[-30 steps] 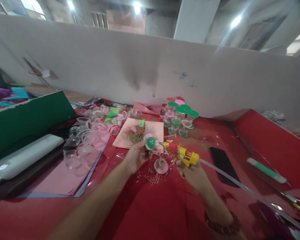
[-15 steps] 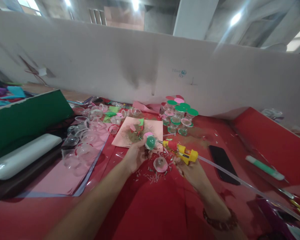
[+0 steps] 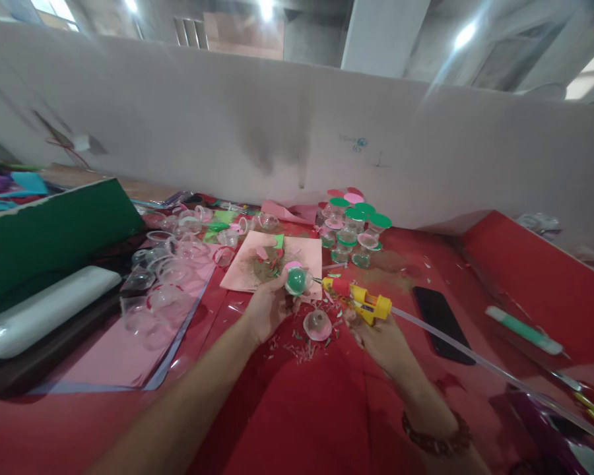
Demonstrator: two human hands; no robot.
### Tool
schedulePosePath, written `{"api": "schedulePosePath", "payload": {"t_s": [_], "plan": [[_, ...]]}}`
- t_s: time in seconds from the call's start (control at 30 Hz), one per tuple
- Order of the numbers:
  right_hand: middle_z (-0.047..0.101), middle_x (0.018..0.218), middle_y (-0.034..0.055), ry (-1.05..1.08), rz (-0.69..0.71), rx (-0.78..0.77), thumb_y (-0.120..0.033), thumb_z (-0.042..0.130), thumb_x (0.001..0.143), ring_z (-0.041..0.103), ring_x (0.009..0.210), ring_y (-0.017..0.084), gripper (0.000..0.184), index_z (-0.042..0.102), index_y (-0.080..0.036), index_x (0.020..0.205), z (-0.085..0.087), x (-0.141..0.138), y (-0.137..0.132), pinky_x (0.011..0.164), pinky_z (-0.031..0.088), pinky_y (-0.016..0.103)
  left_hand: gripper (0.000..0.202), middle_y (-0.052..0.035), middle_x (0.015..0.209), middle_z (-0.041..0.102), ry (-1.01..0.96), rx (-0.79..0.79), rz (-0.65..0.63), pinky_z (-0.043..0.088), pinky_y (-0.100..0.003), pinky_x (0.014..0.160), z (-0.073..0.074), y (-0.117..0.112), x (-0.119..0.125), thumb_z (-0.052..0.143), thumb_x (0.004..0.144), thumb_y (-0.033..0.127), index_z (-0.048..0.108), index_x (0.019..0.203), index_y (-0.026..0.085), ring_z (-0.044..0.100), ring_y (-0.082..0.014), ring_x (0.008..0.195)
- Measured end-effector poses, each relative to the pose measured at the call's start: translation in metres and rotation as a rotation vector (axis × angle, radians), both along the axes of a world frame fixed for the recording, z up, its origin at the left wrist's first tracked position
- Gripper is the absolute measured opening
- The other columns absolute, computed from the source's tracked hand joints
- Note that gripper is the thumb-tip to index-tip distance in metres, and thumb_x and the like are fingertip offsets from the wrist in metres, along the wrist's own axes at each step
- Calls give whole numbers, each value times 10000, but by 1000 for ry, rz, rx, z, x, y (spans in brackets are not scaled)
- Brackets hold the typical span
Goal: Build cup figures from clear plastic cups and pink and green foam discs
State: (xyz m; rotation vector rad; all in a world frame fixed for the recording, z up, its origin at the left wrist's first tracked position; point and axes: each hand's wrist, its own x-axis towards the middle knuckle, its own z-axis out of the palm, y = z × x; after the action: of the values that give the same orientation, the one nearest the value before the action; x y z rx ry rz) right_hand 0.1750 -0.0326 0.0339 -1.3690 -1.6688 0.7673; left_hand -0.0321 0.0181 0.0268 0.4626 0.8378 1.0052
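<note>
My left hand (image 3: 268,307) is closed around a small clear plastic cup with a green disc (image 3: 296,282), holding it tilted above the red table. Wrapped around the handle of a yellow glue gun (image 3: 361,300) is my right hand (image 3: 373,333). The gun's metal nozzle points left and meets or nearly meets the cup's right side; I cannot tell if they touch. A long clear glue stick (image 3: 468,356) runs out of the gun's back. Just below, between my hands, a clear cup with a pink base (image 3: 317,325) lies among paper shavings.
Stacked cups with green and pink discs (image 3: 359,227) stand at the back. Loose clear cups (image 3: 171,270) crowd the left over pink sheets (image 3: 113,359). A stained pink paper (image 3: 237,274) lies behind my left hand. To the right are a black phone (image 3: 441,323) and a green-and-white tube (image 3: 525,330).
Hardly anything differs. The whole view has shifted very slightly, and both hands keep their hold on the cup and the glue gun.
</note>
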Motion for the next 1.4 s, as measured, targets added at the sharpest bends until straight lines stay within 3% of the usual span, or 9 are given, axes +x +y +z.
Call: {"api": "schedulePosePath", "payload": {"t_s": [0.33, 0.57, 0.97, 1.23, 1.4], "plan": [[432, 480, -41, 74, -7, -142, -629, 564, 793, 464, 507, 149, 423, 593, -209, 750, -6, 1, 1, 498, 416, 269, 392, -105, 763, 687, -28, 16, -2, 460, -235, 536, -2, 0, -1, 442, 946, 424, 669, 859, 117, 527, -124, 544], [432, 493, -42, 57, -9, -151, -624, 571, 778, 452, 513, 148, 409, 585, -217, 746, -5, 0, 0, 489, 394, 263, 361, -113, 793, 709, -24, -39, 31, 460, -224, 541, -6, 2, 0, 493, 928, 428, 678, 877, 123, 535, -115, 547], [438, 475, -39, 48, -36, -118, -642, 560, 794, 437, 476, 136, 439, 571, -213, 701, -5, 1, 0, 446, 371, 249, 337, -120, 808, 716, 14, 5, -6, 438, -227, 537, -8, 0, 3, 487, 931, 403, 658, 853, 124, 523, -117, 539], [542, 528, 4, 41, -59, -96, -670, 563, 787, 537, 555, 176, 472, 628, -205, 745, -3, 0, -1, 496, 436, 272, 343, -85, 727, 689, 17, 9, -8, 430, -226, 533, -6, 0, 3, 470, 938, 407, 642, 810, 139, 513, -116, 521], [523, 535, -12, 33, -39, -119, -657, 560, 786, 487, 519, 156, 460, 626, -201, 786, -2, -1, -1, 496, 431, 274, 352, -104, 750, 695, 23, 13, -9, 433, -230, 539, -5, 0, 2, 477, 934, 420, 641, 822, 130, 515, -120, 537]]}}
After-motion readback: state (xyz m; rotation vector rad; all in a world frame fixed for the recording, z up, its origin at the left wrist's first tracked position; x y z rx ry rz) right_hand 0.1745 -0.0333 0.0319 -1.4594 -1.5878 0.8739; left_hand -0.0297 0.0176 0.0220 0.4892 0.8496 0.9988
